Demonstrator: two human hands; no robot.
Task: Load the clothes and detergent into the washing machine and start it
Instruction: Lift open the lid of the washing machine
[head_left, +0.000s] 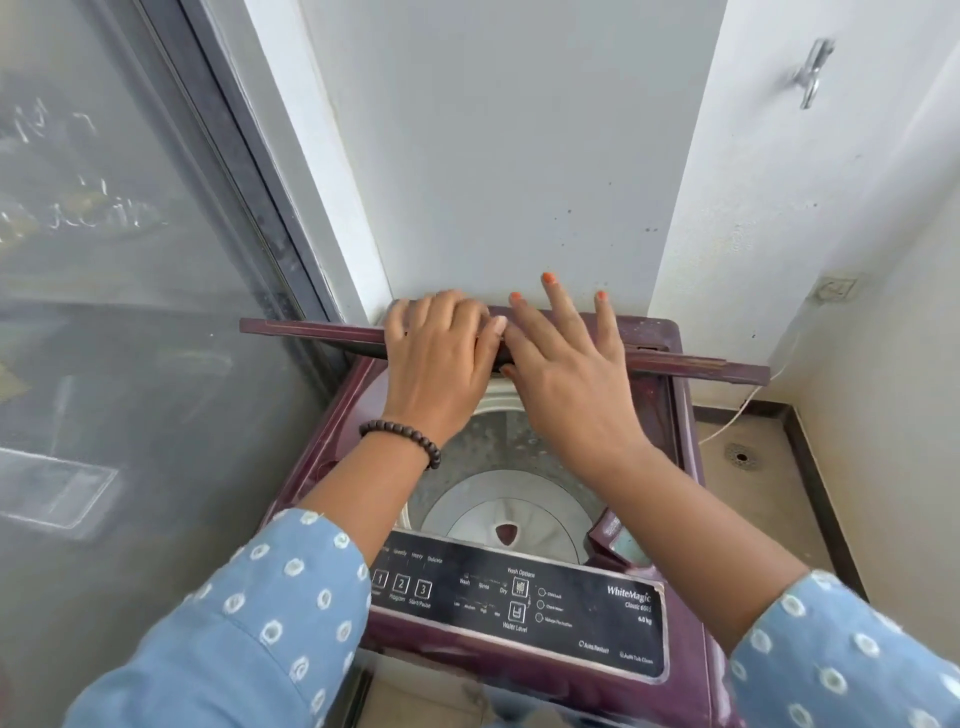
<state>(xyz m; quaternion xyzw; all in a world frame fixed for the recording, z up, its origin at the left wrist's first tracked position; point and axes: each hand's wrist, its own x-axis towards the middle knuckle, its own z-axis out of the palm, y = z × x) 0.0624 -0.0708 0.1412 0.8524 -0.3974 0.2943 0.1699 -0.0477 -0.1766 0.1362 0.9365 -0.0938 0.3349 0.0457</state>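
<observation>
A maroon top-loading washing machine stands in a corner below me. Its folding lid is raised and seen edge-on as a thin maroon bar across the back. My left hand curls over the lid's edge. My right hand lies against the lid beside it, fingers spread upward and thumb under the edge. The drum is open, with bare metal walls and a white pulsator at the bottom. No clothes or detergent are in view. The black control panel runs along the machine's front.
A glass sliding door stands close on the left. White walls enclose the back and right, with a metal tap high on the right wall. A white cable and a floor drain lie right of the machine.
</observation>
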